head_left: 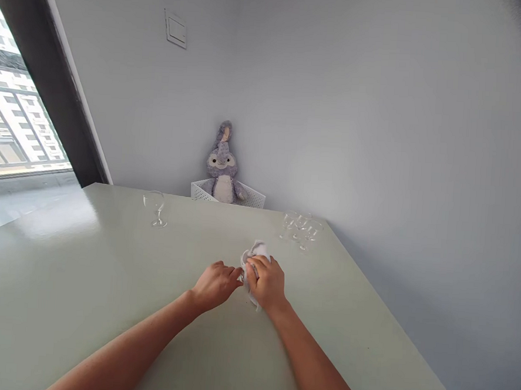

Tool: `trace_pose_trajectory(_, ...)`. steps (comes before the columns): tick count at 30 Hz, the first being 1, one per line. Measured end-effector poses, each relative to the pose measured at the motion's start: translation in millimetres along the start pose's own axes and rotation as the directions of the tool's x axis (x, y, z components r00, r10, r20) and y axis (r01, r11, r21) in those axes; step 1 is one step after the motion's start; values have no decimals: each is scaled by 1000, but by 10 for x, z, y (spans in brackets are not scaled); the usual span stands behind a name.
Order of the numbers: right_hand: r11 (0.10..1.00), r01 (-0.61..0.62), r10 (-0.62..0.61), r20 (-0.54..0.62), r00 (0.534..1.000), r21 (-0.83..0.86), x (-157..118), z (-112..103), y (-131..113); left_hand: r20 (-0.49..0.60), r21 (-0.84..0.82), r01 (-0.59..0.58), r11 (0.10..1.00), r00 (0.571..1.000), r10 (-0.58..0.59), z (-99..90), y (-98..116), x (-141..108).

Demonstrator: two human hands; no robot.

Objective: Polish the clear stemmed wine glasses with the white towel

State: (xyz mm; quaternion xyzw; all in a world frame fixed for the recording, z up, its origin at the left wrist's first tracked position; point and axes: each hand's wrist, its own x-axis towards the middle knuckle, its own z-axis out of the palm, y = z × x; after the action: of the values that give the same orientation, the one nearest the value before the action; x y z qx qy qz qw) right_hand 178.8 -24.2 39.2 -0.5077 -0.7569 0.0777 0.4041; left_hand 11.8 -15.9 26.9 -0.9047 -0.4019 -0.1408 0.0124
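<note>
A white cloth (260, 249) is bunched in my right hand (266, 280), whose fingers curl round it above the middle of the table. Close beside it on the left is my left hand (218, 285), its thumb and fingers pinched on the glass (241, 276). Only a small shiny bit of that glass shows between the hands; the cloth and my fingers cover the rest. Part of the cloth hangs below my right hand. Farther back on the left stands a stemmed glass (157, 210). Several more stemmed glasses (311, 230) are grouped near the far right edge.
The pale glossy table (104, 303) ends at a slanting right edge near the wall. Behind its far edge a plush rabbit (222, 169) sits in a white perforated basket (255, 199). A window (19, 104) is on the left, with a light switch (176, 30) on the wall.
</note>
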Motion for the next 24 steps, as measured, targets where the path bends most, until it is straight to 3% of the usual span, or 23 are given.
trace_pose_trajectory(2,925,-248,243,51,969,287,28,-33,97,-26,-16,-7,1000,1000,7,37,9,-6)
trace_pose_trajectory(5,564,-490,479,221,850,665,52,-43,175,-17,-66,103,993,994,-104,67,47,0)
trace_pose_trajectory(8,261,-486,590,260,764,834,63,12,173,16,-160,249,955,968,-250,58,104,19)
trace_pose_trajectory(12,44,-455,647,322,691,889,55,145,116,49,-309,378,873,923,-382,51,135,36)
trace_pose_trajectory(14,2,-454,615,357,703,891,19,225,57,54,-379,413,828,903,-425,66,138,40)
trace_pose_trajectory(16,31,-461,549,371,749,887,-39,311,-26,17,-457,398,795,898,-440,82,152,41)
trace_pose_trajectory(18,106,-496,469,396,789,862,-101,388,-107,-85,-508,327,797,902,-424,84,181,39)
trace_pose_trajectory(21,157,-529,382,443,811,834,-145,447,-165,-237,-498,231,836,891,-388,51,221,35)
trace_pose_trajectory(23,130,-507,376,431,821,852,-131,430,-146,-230,-554,194,810,899,-373,13,214,38)
trace_pose_trajectory(24,111,-493,382,421,823,863,-118,406,-125,-186,-634,187,750,905,-383,-7,197,42)
